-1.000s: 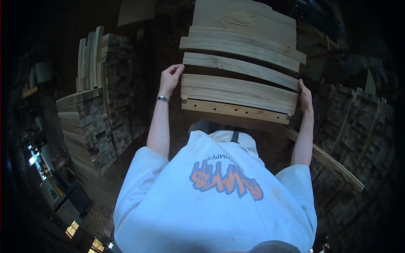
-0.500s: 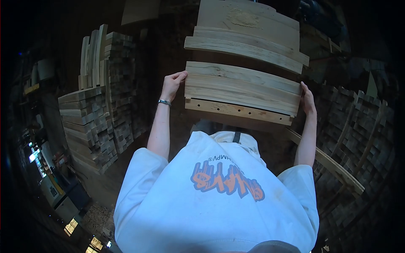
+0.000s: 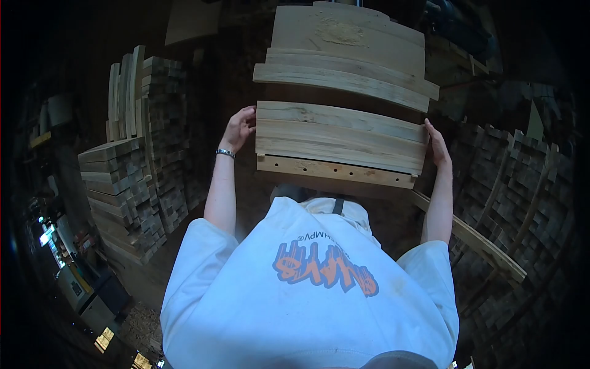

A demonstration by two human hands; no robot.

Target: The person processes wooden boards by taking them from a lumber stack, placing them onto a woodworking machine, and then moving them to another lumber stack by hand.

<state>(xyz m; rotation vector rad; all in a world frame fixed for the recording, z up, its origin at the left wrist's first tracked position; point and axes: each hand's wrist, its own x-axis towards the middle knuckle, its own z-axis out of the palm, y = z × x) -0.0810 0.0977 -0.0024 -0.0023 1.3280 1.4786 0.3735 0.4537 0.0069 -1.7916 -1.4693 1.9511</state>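
Near bds [image 3: 341, 138] lie side by side, long edges together, running L to R btwn the hands, approx level, top faces up. Just on their near side is a pale rail [image 3: 335, 171] w/ a row of dark holes; what's under the bds is hidden.

L hand [image 3: 239, 128], w/ a watch [image 3: 225, 152] on the wrist, is at the bds' L ends: grip part-open, fingers loosely curled, thumb apart, fingertips at the far L corner; can't tell if they touch. R hand [image 3: 437, 144] is at the R ends: grip open, fingers fairly straight along the end faces, not wrapped round any bd.

Past a dark gap, the far surface [image 3: 393, 49] is a pale flat panel w/ sawdust [image 3: 338, 32] in a loose patch. Far bds [image 3: 341, 80] lie across its near side, ends uneven, the nearest sticking out L.

Rm is dim, edges v. dark. L: stacked timber [image 3: 117, 178], w/ upright lengths [image 3: 126, 92] on its far side. R: bigger stack [image 3: 522, 178], ends showing, and a long bar [image 3: 485, 246] running diag. on its near side. Near L: wood scraps [image 3: 140, 326] on the floor, bright light [image 3: 47, 234] beyond.
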